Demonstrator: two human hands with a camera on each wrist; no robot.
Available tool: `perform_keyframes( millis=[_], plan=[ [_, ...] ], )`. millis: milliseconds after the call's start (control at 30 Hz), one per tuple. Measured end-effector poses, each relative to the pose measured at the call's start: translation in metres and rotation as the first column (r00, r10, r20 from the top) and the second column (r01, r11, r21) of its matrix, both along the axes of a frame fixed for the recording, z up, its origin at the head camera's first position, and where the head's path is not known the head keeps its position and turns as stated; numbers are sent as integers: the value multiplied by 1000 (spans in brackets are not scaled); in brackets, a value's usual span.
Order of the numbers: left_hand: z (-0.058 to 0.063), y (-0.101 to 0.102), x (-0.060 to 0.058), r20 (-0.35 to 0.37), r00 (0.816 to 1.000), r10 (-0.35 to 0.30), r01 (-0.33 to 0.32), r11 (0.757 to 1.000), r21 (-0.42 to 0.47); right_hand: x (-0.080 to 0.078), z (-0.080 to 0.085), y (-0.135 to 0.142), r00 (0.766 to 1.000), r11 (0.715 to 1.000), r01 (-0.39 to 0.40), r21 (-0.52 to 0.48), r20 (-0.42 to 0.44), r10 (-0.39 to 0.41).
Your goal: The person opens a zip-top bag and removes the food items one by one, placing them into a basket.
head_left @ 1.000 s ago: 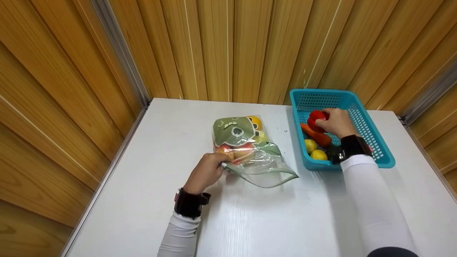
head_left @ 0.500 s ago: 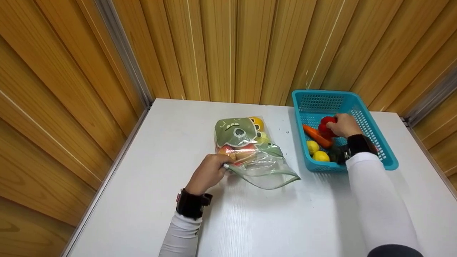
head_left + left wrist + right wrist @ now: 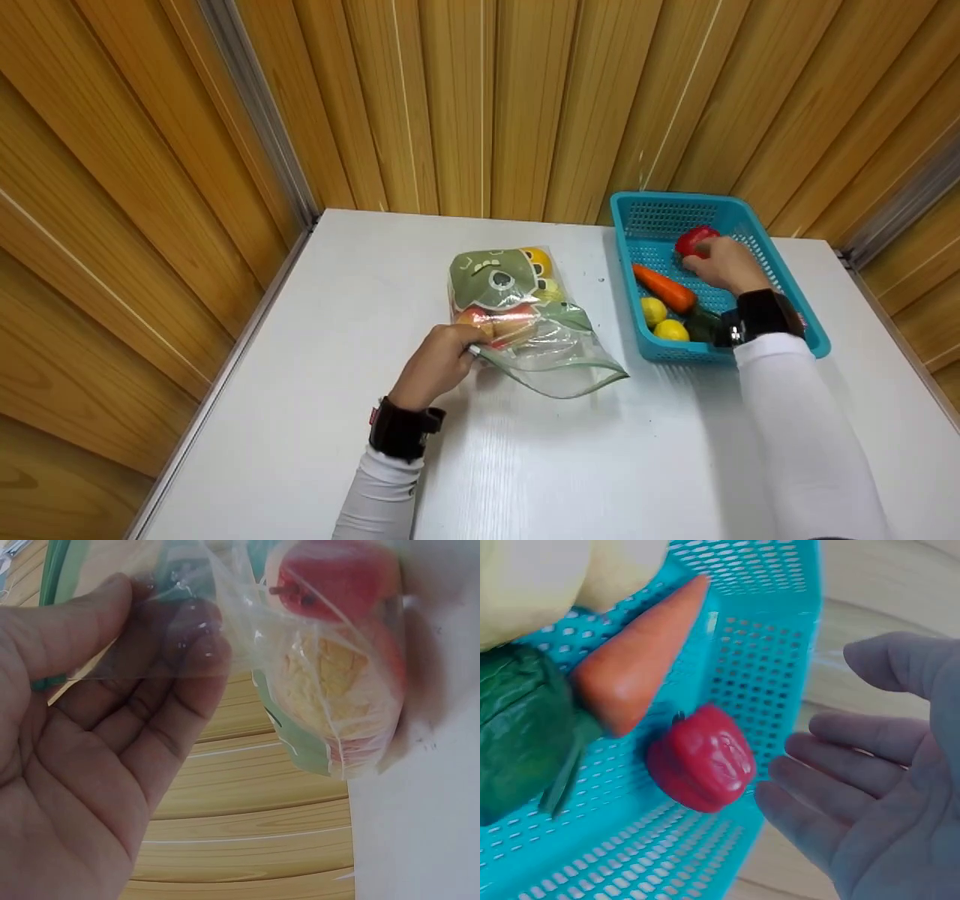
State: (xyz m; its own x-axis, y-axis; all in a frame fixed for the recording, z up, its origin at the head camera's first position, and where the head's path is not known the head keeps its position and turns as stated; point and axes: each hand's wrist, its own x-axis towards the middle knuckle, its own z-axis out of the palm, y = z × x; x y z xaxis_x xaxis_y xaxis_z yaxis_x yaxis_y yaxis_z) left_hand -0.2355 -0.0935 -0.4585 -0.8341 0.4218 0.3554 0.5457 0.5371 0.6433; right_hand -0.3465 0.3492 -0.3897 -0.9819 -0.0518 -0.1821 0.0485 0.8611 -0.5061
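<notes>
In the head view, the right hand [image 3: 726, 264] partly hides the red pepper [image 3: 691, 241]

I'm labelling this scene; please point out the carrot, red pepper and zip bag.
Carrot [image 3: 667, 289]: head view, middle of its body.
Red pepper [image 3: 703, 757]: right wrist view, its side.
Zip bag [image 3: 550, 340]: head view, its clear plastic.

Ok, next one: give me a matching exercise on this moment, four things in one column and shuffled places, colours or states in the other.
1. Pepper
2. Carrot
3. Zip bag
4. Basket

A. Turquoise, with perforated walls
B. Held near its opening by the left hand
C. Orange and tapered
D. Red, beside the right hand

Pairs: 1-D, 2-C, 3-B, 4-A
</notes>
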Motion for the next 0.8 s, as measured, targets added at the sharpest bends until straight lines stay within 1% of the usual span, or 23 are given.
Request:
perform_keyframes(
  millis=[100, 167, 233, 300, 333, 400, 533, 600, 633, 667, 800],
  plan=[
    [0, 0, 1, -7, 1000, -1, 1, 1000, -3, 8, 7, -10, 997, 1000, -29, 2, -67, 29],
    [0, 0, 1, -13, 1000, -1, 1, 1000, -6, 17, 12, -20, 990, 999, -41, -11, -135, 39],
    [0, 0, 1, -16, 1000, -1, 1, 1000, -7, 28, 18, -31, 974, 998, -49, -31, -223, 41],
    [0, 0, 1, -17, 1000, -2, 2, 1000, -8, 41, 24, -44, 945, 996, -67, -50, -324, 47],
    [0, 0, 1, -18, 1000, -2, 2, 1000, -9, 48, 27, -50, 926, 995, -81, -64, -373, 52],
    [0, 1, 0, -16, 1000, -1, 1, 1000, -9, 62, 30, -63, 879, 991, -106, -77, -474, 57],
    [0, 1, 0, -21, 1000, 1, -1, 1000, -13, 86, 31, -87, 762, 981, -163, -101, -645, 60],
    [0, 1, -1, -25, 1000, -1, 0, 1000, -14, 96, 29, -96, 701, 977, -189, -100, -710, 63],
    [0, 1, -1, -31, 1000, -3, 3, 1000, -14, 101, 27, -100, 677, 973, -203, -106, -733, 61],
    [0, 1, -1, -37, 999, -8, 7, 1000, -12, 105, 25, -104, 656, 970, -216, -113, -753, 59],
    [-1, 1, -1, -37, 999, -22, 22, 1000, 3, 121, 14, -118, 589, 953, -277, -126, -806, 65]
  ],
)
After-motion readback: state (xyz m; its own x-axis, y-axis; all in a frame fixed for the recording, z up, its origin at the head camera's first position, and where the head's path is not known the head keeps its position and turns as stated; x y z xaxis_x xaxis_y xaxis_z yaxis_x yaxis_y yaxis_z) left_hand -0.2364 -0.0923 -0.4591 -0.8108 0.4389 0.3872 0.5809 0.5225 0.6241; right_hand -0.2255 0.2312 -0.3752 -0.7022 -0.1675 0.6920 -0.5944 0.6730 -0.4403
